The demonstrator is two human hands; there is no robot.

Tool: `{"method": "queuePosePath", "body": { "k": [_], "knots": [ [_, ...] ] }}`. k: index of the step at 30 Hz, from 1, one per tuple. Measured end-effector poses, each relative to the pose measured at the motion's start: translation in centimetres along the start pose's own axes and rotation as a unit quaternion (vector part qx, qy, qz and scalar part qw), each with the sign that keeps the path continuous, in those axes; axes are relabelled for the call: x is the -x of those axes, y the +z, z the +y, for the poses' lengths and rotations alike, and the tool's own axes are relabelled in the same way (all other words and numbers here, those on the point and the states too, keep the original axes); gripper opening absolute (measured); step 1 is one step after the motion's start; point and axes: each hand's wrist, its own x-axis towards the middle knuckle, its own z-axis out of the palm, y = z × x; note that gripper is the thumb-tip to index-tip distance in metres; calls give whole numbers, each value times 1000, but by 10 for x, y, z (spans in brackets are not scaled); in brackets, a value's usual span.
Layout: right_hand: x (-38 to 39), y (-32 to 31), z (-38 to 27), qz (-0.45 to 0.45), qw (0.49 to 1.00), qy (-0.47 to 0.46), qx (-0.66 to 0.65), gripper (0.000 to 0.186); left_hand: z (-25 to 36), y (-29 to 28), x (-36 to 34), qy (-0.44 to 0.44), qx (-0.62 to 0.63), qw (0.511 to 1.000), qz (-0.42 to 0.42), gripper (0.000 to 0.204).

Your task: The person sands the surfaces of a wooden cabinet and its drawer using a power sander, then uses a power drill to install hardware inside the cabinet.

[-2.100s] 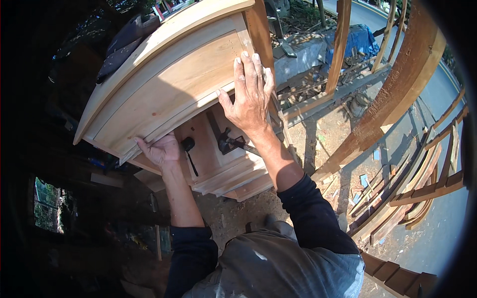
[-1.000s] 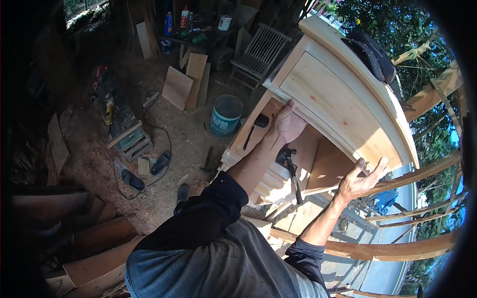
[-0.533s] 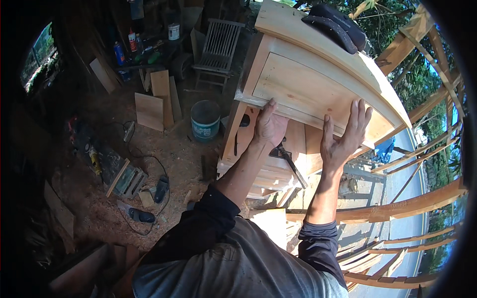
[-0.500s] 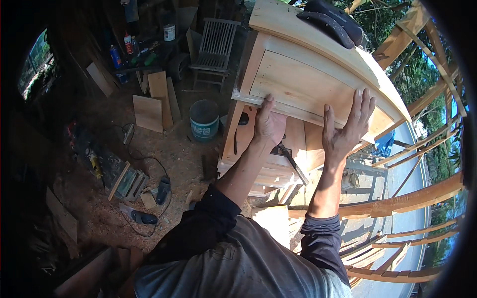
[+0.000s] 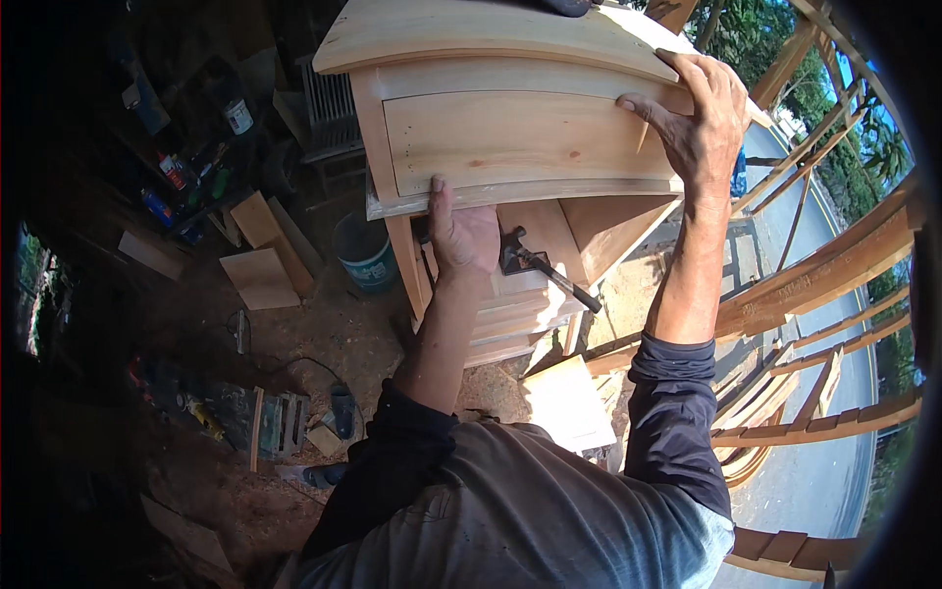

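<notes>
Head view: right fingers (image 5: pixel 699 79) touch cabinet (image 5: pixel 520 142); teal bucket (image 5: pixel 359 243) bears lettering (image 5: pixel 371 270).

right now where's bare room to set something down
The cabinet top looks bare from left corner to the dark item; so does the opening between hammer and right inner wall. Crowded: the top's right end, by the right hand; the opening's left, by the left hand.

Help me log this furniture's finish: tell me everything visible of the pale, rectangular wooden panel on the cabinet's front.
The pale, rectangular wooden panel looks unpainted, with brown knots, small dark marks toward its left end. It stands upright beneath an overhanging wooden top, edged by a thin seam. The left hand seems to touch its lower edge; the right hand hides its upper right corner.
</notes>
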Motion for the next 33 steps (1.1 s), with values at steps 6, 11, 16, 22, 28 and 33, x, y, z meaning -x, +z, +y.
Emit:
{"method": "queuePosePath", "body": {
  "k": [6,11,16,22,28,33],
  "knots": [
    [38,-10,48,63,994,78,35,67,-2,-3,-4,3,-80,997,-9,73],
    [119,-2,21,160,901,348,-205,45,12,-12,-6,-14,-68,994,-85,82],
    [194,7,-33,14,874,408,-264,44,-7,-37,-19,-93,19,980,-175,84],
    [237,25,-94,-84,762,449,-460,41,1,-49,-27,-109,87,972,-188,90],
    [276,12,-116,-219,792,323,-470,41,-28,-49,-31,-96,153,950,-254,72],
    [305,25,-138,-318,700,368,-523,44,-2,-47,-10,-45,129,966,-221,65]
  ]
}}
